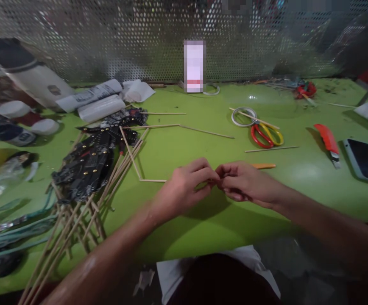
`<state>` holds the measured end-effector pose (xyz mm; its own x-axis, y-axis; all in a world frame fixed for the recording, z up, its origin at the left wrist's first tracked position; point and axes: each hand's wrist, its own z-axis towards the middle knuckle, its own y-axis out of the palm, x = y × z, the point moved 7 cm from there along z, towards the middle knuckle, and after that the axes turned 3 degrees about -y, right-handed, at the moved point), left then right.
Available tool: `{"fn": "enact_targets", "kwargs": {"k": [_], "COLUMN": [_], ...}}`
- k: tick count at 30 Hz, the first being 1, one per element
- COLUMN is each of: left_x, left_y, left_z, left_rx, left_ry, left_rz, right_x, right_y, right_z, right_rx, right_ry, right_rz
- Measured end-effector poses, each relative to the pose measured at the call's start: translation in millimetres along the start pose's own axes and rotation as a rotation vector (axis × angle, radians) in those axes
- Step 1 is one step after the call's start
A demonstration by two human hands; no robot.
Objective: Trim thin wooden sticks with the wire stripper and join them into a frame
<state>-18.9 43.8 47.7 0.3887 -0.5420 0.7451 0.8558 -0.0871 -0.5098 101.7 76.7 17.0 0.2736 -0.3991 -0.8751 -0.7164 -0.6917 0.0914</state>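
Note:
My left hand (195, 181) and my right hand (246, 183) meet fingertip to fingertip above the green table (203, 150). Both are closed in a pinch, and whatever lies between the fingertips is hidden or too small to make out. Behind my left wrist, a thin wooden stick (152, 181) shows its left end, touching a slanted stick (130, 154). An orange strip-like object (264, 166) pokes out just beyond my right hand. Farther off lie a thin stick (271, 149) and scissors (266, 134) with red and yellow handles.
A roll of tape (243, 117) touches the scissors. To the right are a red utility knife (327, 142) and a phone (365, 161). At left, a black studded piece (88, 165) lies among bundled sticks (117, 173), near paper rolls (101, 108). A perforated metal screen (107, 42) stands behind.

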Motion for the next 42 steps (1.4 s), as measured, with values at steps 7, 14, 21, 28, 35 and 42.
{"fn": "enact_targets", "kwargs": {"k": [7,14,21,28,35,42], "left_x": [4,9,9,11,14,16], "left_y": [-1.4,-9.6,-7.7,-9.5,-12.8,-13.0], "left_z": [3,7,5,7,7,6], "left_rx": [-0.020,-0.002,-0.009,-0.013,0.017,0.005], "left_ry": [0.009,-0.047,-0.074,-0.115,-0.132,-0.166], "left_rz": [-0.001,-0.012,-0.010,-0.027,-0.055,-0.121], "right_x": [11,7,1,6,-8,-21], "right_y": [8,14,16,6,2,13], "right_z": [-2,-8,-8,-7,-18,-28], "right_rx": [-0.067,-0.311,-0.317,-0.206,0.148,0.193], "right_ry": [-0.054,-0.142,-0.164,-0.245,-0.592,-0.872], "right_rz": [0.393,0.847,0.865,0.668,-0.146,-0.485]}}
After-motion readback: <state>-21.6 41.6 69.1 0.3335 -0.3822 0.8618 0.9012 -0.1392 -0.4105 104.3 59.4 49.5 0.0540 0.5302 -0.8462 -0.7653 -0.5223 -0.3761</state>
